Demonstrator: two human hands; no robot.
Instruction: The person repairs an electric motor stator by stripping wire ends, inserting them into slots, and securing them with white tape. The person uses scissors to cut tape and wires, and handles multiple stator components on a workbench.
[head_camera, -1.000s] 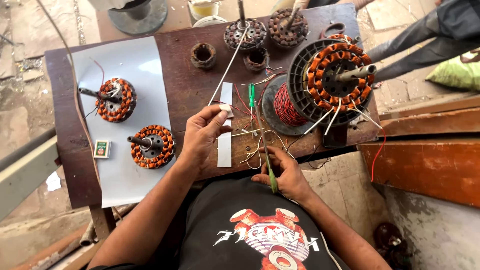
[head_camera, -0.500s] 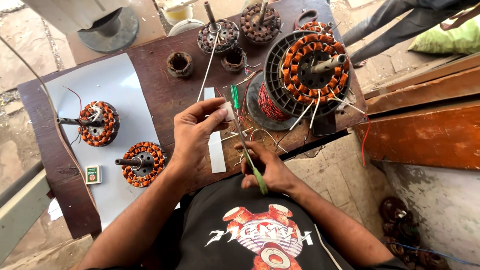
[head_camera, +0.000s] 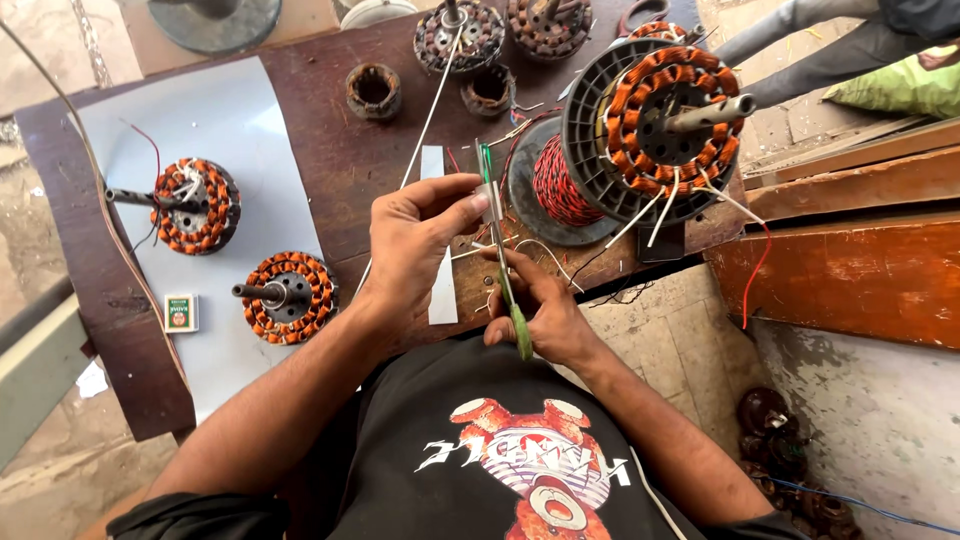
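Head view: your left hand (head_camera: 415, 245) has lifted, pinching a white strip (head_camera: 487, 192); your right hand (head_camera: 540, 310) has raised the green-handled scissors (head_camera: 505, 270) to it.

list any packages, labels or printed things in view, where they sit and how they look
Small box: flat rectangle, green and white with a red patch, on the grey sheet left of the nearer copper-wound stator.
Shirt print: white, red and orange graphic on the person's black shirt, bottom centre.

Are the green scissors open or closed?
Closed, it seems: the scissors in the right hand show as one thin line, no gap between blades. The left hand pinches the tip.
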